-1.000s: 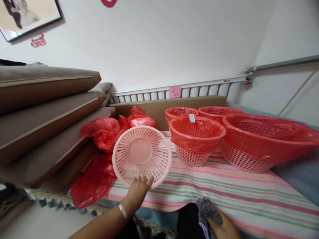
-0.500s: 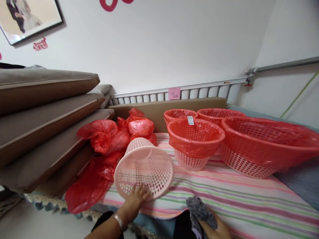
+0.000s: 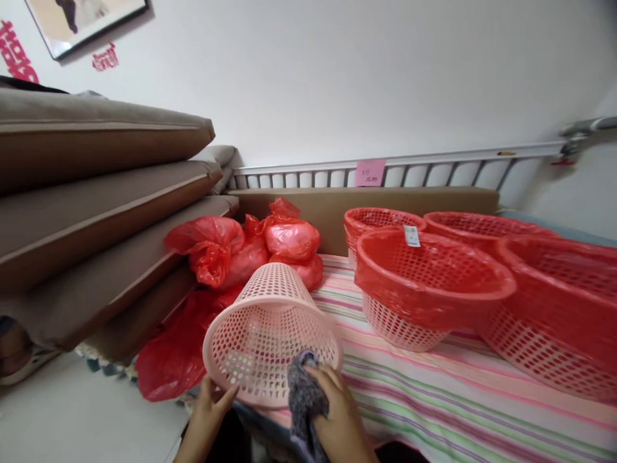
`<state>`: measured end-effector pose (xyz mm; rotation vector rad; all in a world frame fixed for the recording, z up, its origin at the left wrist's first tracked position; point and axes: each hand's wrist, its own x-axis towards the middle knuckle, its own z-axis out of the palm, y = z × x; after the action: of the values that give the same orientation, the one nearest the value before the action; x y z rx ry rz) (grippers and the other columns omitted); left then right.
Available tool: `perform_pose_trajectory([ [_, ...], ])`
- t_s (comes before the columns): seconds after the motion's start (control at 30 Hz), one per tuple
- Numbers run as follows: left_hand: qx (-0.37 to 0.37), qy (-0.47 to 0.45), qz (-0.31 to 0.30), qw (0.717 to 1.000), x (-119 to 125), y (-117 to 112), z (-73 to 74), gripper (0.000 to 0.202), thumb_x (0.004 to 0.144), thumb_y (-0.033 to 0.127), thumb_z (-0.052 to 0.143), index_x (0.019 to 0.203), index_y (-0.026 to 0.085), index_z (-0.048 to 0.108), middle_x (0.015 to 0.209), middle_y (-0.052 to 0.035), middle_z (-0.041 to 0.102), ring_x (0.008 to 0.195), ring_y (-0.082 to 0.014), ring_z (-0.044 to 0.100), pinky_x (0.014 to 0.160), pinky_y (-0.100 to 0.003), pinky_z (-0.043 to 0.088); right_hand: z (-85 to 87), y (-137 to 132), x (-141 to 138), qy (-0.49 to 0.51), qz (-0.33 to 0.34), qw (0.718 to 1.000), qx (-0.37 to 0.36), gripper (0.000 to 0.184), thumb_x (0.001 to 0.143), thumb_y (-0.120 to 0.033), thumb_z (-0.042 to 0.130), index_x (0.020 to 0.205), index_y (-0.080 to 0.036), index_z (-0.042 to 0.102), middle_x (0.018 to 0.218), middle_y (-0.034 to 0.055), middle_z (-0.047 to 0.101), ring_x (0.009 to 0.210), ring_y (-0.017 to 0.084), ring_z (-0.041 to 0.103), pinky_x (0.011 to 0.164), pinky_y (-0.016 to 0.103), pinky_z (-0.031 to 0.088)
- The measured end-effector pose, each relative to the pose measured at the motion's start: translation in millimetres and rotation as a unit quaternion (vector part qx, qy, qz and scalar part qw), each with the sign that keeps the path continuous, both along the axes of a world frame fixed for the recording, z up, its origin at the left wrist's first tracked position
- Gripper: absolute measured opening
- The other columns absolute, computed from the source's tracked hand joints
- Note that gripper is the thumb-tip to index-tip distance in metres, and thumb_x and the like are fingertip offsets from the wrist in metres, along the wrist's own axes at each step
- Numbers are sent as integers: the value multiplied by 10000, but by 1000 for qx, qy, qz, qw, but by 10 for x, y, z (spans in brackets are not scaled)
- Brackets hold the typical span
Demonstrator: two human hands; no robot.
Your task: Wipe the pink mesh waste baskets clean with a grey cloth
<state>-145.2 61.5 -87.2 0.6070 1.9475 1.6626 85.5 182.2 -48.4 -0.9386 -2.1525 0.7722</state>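
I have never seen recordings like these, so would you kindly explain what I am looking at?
All the pictures come from one camera worn on a person's head, looking forward and down. There is no machine: the person works bare-handed. The left hand is at the near rim of a pale pink basket, tipped over with its opening facing the person. The right hand holds a grey cloth at that opening. On the striped sheet, four red-lined baskets stand to the right; red plastic bags lie behind and left.
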Motion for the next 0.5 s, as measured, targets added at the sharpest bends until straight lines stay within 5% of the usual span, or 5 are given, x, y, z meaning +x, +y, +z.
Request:
perform_pose_trajectory([
  [0.1,10,-51,-57,997,-2,270,-114,635,593,532,702,1037,104,554,1064,-166,670,1043,-340,605,799,-412,541,6,179,-443,-97,-5,993,71,689,529,-27,421,1167,-228,592,1223,71,550,1165,256,458,1014,403,327],
  [0.2,49,-31,-102,993,24,536,-270,659,661,514,638,1165,102,532,1260,-172,573,1205,-323,491,973,-422,441,-226,377,-731,-208,-37,973,94,589,624,-33,458,1176,-188,593,1228,125,547,1144,307,462,984,453,327],
  [0.33,53,7,-194,980,-54,781,-389,621,765,494,546,1272,143,472,1312,-131,541,1232,-286,471,1030,-439,387,-578,487,-813,-276,-61,953,110,596,653,-12,451,1215,-172,567,1195,141,563,1079,309,493,962,455,333],
  [0.5,72,-1,-216,974,-180,870,-544,558,812,469,506,1271,152,486,1272,-115,575,1241,-270,460,1093,-434,297,-712,542,-912,-309,-85,939,123,584,670,-4,445,1200,-212,576,1141,106,583,1013,273,510,933,397,359],
])
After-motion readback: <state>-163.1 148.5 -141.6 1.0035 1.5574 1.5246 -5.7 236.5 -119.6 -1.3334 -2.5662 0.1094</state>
